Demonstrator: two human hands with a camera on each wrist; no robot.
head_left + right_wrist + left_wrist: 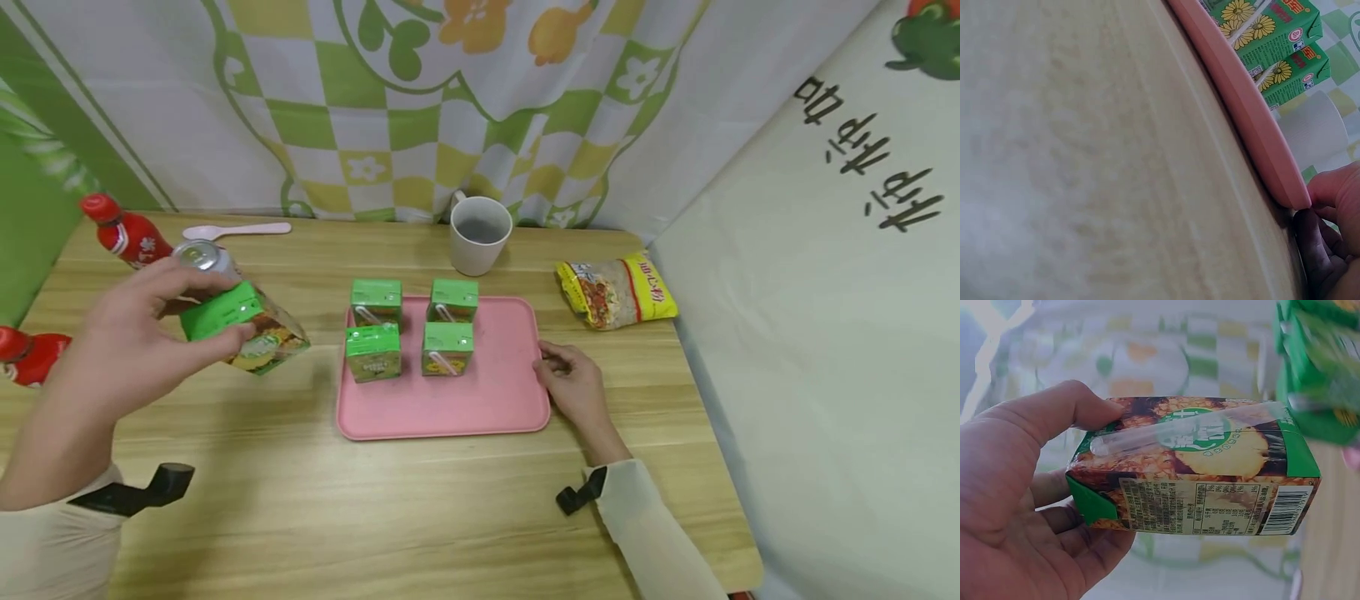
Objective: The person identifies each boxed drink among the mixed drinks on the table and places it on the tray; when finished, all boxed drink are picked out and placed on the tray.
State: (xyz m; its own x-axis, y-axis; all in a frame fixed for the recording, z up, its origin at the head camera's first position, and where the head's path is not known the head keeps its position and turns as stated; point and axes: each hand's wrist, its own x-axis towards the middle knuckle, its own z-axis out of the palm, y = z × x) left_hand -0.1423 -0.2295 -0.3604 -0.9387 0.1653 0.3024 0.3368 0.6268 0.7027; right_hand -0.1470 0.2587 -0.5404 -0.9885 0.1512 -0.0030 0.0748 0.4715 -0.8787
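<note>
My left hand (146, 337) grips a juice box (1197, 465) by its green-topped end, thumb on one side and fingers on the other. The box is tilted above the table's left part, with a pineapple picture and a wrapped straw on its side. On the table lies a pink tray (495, 408), bearing several green juice boxes (447, 350) upright in two rows toward its left side. My right hand (576, 379) pinches the tray's right rim, the thumb (1329, 184) at the edge and the curled fingers lower down, partly hidden.
A white mug (478, 237) stands behind the tray. To the right lies a yellow food packet (618, 292) near the wall. Red-capped bottles (138, 237), a can (206, 258) and a pink spoon (236, 231) are at the left. A checked curtain (420, 117) hangs behind.
</note>
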